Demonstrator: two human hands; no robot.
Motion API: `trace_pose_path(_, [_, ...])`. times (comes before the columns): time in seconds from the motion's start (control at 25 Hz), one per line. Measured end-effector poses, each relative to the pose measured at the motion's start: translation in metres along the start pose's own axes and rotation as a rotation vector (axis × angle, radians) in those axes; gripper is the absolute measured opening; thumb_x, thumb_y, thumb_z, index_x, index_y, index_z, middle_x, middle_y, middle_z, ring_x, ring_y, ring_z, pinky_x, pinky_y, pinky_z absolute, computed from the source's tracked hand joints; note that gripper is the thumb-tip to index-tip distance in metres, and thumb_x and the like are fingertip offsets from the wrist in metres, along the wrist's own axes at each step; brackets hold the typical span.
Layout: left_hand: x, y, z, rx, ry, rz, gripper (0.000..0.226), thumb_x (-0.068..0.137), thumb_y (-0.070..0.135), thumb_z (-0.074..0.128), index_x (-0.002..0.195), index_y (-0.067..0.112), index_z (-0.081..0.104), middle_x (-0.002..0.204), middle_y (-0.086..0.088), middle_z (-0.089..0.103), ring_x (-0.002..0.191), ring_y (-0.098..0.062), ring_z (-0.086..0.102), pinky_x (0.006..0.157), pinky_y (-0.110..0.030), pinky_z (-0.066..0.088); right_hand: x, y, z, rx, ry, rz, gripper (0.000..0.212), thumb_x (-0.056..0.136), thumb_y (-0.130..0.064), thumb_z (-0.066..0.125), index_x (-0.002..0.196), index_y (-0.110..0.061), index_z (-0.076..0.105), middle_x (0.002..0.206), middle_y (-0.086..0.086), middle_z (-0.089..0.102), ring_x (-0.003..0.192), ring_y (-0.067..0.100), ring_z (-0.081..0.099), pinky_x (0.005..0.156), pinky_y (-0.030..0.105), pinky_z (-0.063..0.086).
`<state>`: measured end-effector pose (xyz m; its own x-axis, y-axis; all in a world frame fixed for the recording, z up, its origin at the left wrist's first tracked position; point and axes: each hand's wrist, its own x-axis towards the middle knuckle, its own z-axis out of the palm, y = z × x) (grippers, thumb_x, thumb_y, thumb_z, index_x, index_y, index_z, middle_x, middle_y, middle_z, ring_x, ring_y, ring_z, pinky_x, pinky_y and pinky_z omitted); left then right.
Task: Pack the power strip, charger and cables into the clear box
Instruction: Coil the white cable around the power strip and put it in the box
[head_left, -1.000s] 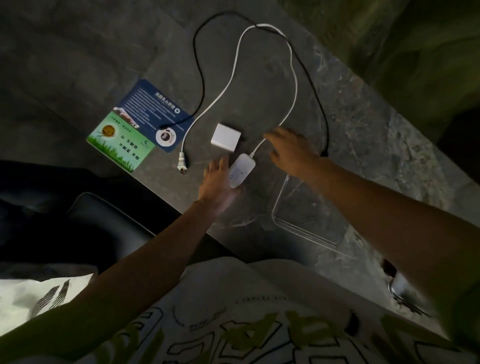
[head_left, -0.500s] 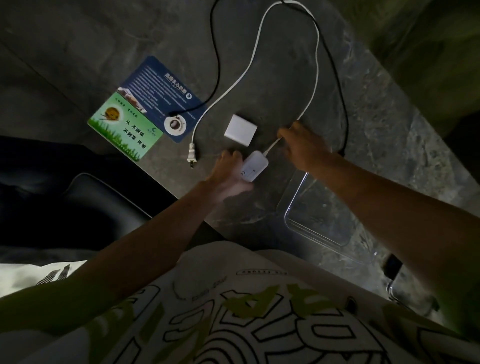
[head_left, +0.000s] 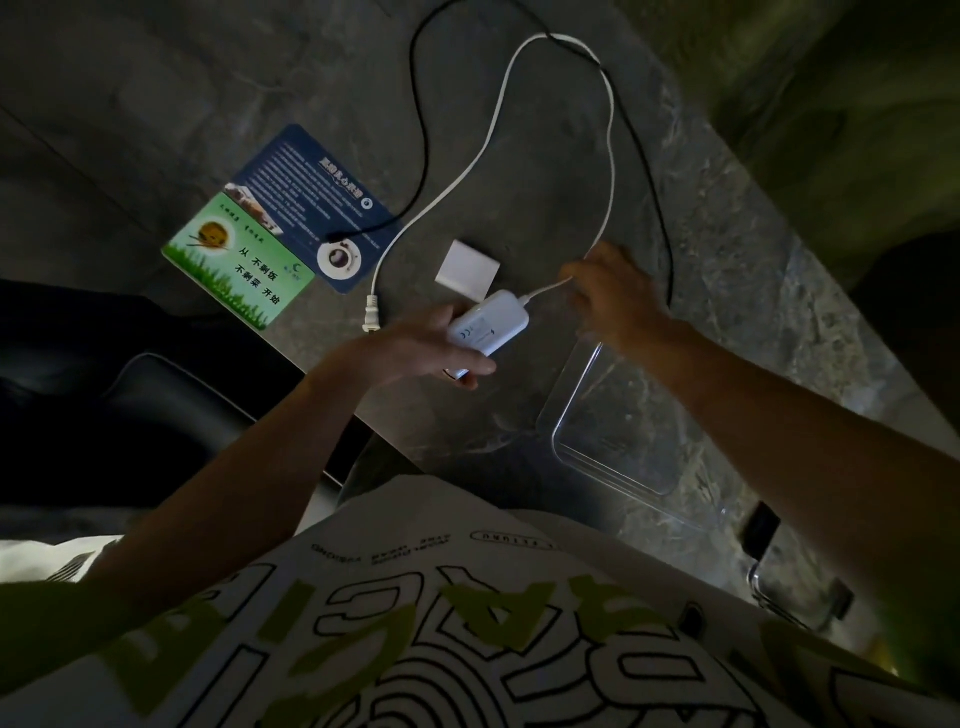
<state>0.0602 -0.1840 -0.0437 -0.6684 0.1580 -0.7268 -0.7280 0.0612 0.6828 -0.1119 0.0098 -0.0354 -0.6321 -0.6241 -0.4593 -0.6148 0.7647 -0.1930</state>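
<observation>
My left hand (head_left: 441, 348) grips the small white power strip (head_left: 488, 325), lifted just off the dark stone table and tilted. Its white cord (head_left: 498, 109) loops far up the table and ends in a plug (head_left: 372, 317) near the front edge. My right hand (head_left: 615, 293) pinches that cord right where it leaves the strip. A white square charger (head_left: 467, 270) lies flat just beyond the strip. A thin black cable (head_left: 421, 130) curves around the white loop. The clear box (head_left: 571, 452) sits empty under my right forearm.
A blue and green printed card (head_left: 280, 223) lies left of the charger, with the black cable's end on it. The table's front edge (head_left: 332, 384) runs diagonally under my left wrist. A dark chair (head_left: 156, 410) stands below it. A small dark object (head_left: 761, 530) lies near the box.
My left hand closed on the power strip and raised it off the table. My right hand slid onto the cord beside the strip.
</observation>
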Motion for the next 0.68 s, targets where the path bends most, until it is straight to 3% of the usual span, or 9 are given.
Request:
trace_pose_path(0.2, [-0.025,0.015,0.003,-0.364,-0.059,0.059,0.029,0.091,0.029,0.059,0.118,0.018,0.059,0.096,-0.014,0.07,0.082,-0.017,0.067,0.072,-0.03,0.056,-0.015,0.006,-0.017,0.047,0.134,0.009,0.016,0.086,-0.026,0.062,0.099,-0.017,0.066,0.112,0.012,0.051,0.109,0.033,0.051,0.083,0.048,0.052])
trace_pose_path(0.4, [-0.04,0.021,-0.002,-0.588,-0.12,0.119,0.035,0.084,0.019,0.059,0.117,0.011,0.059,0.093,-0.018,0.072,0.079,-0.025,0.068,0.069,-0.03,0.057,-0.03,0.0,-0.047,0.096,0.344,-0.054,0.019,0.091,-0.035,0.056,0.101,-0.021,0.063,0.118,0.009,0.047,0.104,0.026,0.053,0.071,0.042,0.055])
trace_pose_path(0.52, [-0.048,0.031,-0.004,-0.641,-0.128,0.143,0.032,0.079,0.019,0.066,0.11,0.011,0.063,0.089,-0.015,0.073,0.07,-0.021,0.068,0.063,-0.028,0.054,-0.039,-0.007,-0.065,0.125,0.446,-0.105,0.025,0.093,-0.039,0.05,0.099,-0.018,0.063,0.124,0.012,0.047,0.112,0.029,0.05,0.075,0.041,0.053])
trace_pose_path(0.68, [-0.052,0.044,-0.011,-0.642,-0.261,0.199,0.062,0.052,0.03,0.089,0.104,0.009,0.064,0.087,-0.016,0.073,0.055,-0.017,0.06,0.051,-0.025,0.048,-0.046,-0.013,-0.084,0.246,0.581,-0.161,0.026,0.094,-0.03,0.053,0.097,-0.007,0.064,0.109,0.013,0.061,0.1,0.031,0.06,0.083,0.042,0.051])
